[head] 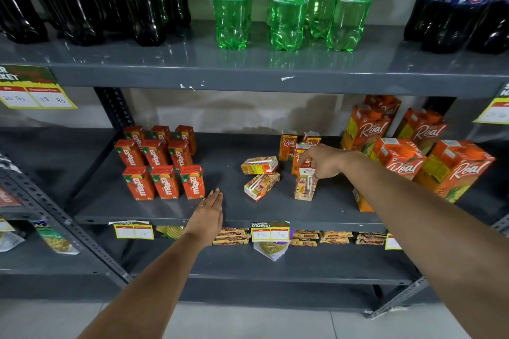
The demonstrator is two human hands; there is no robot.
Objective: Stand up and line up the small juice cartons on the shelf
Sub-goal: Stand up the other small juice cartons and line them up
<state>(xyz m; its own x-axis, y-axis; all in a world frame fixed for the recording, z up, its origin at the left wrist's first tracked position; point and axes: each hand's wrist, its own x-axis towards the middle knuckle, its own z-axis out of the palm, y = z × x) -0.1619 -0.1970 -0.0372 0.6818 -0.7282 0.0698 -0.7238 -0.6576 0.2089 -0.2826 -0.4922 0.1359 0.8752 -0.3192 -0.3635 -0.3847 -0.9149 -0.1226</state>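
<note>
Pinching the top of one small juice carton (305,184) near the middle shelf (275,209) front, the right hand (323,161) should set it squarely upright behind its standing mates before righting the two toppled cartons (261,177), while the left hand (208,216) rests flat and released on the shelf.

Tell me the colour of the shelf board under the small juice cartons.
Dark grey metal shelf board, clearest in the head view.

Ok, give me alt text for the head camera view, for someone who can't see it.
A person's right hand grips an upright small juice carton on a grey shelf, while two small cartons lie toppled beside it. The left hand rests flat near neat Maaza cartons.
</note>
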